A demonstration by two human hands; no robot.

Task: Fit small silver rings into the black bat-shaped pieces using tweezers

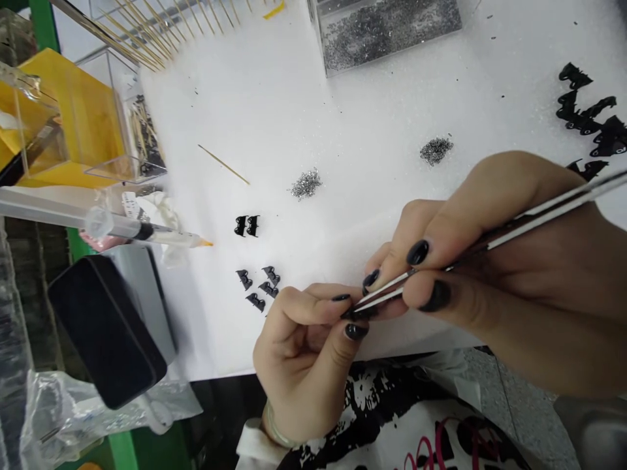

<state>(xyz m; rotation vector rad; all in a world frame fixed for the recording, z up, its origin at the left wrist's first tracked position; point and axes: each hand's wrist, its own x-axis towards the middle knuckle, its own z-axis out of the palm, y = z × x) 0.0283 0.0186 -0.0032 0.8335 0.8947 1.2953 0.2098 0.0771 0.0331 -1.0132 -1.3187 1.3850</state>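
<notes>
My right hand (470,261) is closed around a pair of metal tweezers (533,225), held like a pen. Their tips point down and left to my left hand (308,346). Between its thumb and forefinger, my left hand pinches a small black piece (360,315), mostly covered by the fingers; the tweezer tips meet it there. Left of that hand lie several small black bat-shaped pieces (255,300) on the white work surface (220,339). Above them sit two more black pieces (246,226) side by side. A pile of silvery bits (306,184) lies farther up.
A darker pile of bits (435,151) and a clear tray of tiny grey pieces (392,32) are farther back. Black pieces (588,114) cluster at right. At left are a syringe (147,228), a dark phone (105,329) and a yellow box (73,111). A thin stick (224,164) lies nearby.
</notes>
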